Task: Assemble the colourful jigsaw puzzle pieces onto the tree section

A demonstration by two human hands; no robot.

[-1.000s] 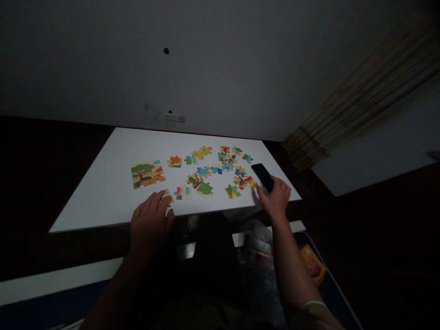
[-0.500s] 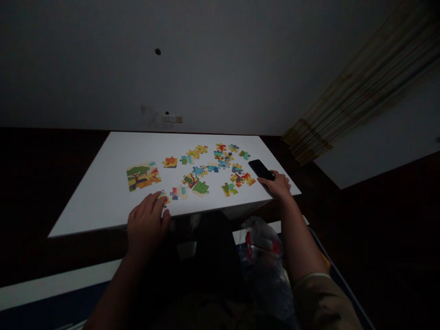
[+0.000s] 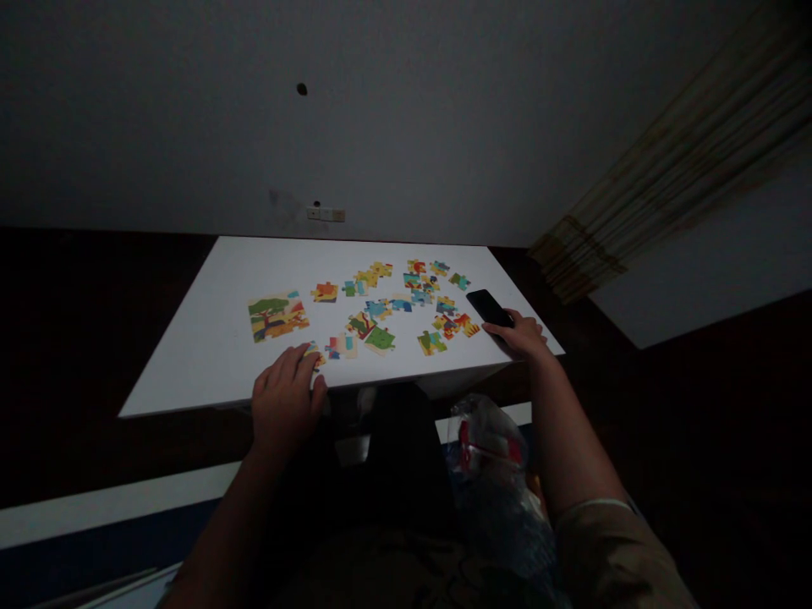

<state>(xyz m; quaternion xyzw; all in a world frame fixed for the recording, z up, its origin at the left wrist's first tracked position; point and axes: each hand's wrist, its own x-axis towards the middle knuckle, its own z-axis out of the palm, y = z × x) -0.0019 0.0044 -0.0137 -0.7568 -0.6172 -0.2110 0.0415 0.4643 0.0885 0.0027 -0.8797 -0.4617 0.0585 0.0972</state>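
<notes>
My left hand (image 3: 285, 393) rests on the front edge of the white table (image 3: 190, 355), fingers stretched out and lying flat. Its fingertips partly cover a jigsaw puzzle piece (image 3: 315, 359). Beyond them lies a joined puzzle section (image 3: 277, 318) picturing a green tree. My right hand (image 3: 521, 334) grips the near end of a black smartphone (image 3: 487, 307) at the table's right side. Several loose pieces are spread between the hands, among them a green piece (image 3: 381, 339), an orange piece (image 3: 326, 293) and a blue piece (image 3: 401, 302).
Below the table edge, by my right forearm, is a clear plastic bag (image 3: 488, 431) with something red in it. A grey wall with a socket panel (image 3: 326, 214) stands behind the table. A curtain (image 3: 609, 211) hangs at the right. The room is dim.
The camera view has shifted, so the table and everything on it sit slightly further right and higher. Both hands keep their places on the table; the pieces look unmoved.
</notes>
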